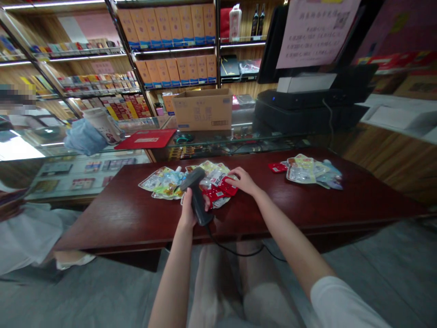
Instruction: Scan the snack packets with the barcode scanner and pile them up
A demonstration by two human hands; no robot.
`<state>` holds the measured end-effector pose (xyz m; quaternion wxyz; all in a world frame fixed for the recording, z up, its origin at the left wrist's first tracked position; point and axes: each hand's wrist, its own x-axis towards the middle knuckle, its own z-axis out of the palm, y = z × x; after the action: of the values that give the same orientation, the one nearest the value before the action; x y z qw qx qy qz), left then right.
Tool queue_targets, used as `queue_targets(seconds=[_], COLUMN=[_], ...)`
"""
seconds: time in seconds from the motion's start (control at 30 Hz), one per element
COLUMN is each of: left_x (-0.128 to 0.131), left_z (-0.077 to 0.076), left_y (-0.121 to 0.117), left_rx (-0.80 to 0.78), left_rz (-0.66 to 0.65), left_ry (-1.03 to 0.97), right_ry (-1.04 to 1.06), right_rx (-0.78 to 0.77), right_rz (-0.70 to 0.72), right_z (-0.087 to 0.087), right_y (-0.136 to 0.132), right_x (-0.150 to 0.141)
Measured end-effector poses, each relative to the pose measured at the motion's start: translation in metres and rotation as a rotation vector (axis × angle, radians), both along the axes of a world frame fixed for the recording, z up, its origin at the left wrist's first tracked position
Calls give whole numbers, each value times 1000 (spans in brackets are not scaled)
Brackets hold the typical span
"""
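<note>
Plainly, left hand [188, 208] is gripping a barcode scanner [199, 201].
Half-curled right hand [243, 181] is touching a red packet [228, 187] between them, grip unclear.

Head cam's looking fwd & down, wide-angle, from above the near side of the table [116, 205], approx. centred on it. The person's legs [216, 278] are showing at bottom ctr, v. close, w/ arms running up from the bottom edge. L hand [189, 208] & R hand [243, 181] are sitting approx. mid-frame, a bit farther off. Beyond the table, cam's facing shelves [177, 49], farthest, at top.
</note>
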<state>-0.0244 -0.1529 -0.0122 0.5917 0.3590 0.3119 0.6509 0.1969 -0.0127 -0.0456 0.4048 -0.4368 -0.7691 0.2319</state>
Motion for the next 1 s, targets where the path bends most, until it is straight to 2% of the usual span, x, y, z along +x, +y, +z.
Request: queue_targets(seconds=[0.17,0.37,0.6,0.73,1.0], left_x=[0,0,-5,-5,2], left_z=[-2,-4,-7,-4,6], left_y=[-1,0,0,-2,-5], left_rx=[0,-7,7,4,86], left_rz=[-13,11,-18,-22,-14], left_ry=[24,60,61,69,16], right_ry=[-81,64,164,333,809], right_rx=[-10,-77,-147,-222,-327], right_rz=[-44,-14,-50,-31,-161], right_z=[2,-3,-2,0,4], right_y=[-4,3,8,12,25], right_x=[-2,0,5,8,25])
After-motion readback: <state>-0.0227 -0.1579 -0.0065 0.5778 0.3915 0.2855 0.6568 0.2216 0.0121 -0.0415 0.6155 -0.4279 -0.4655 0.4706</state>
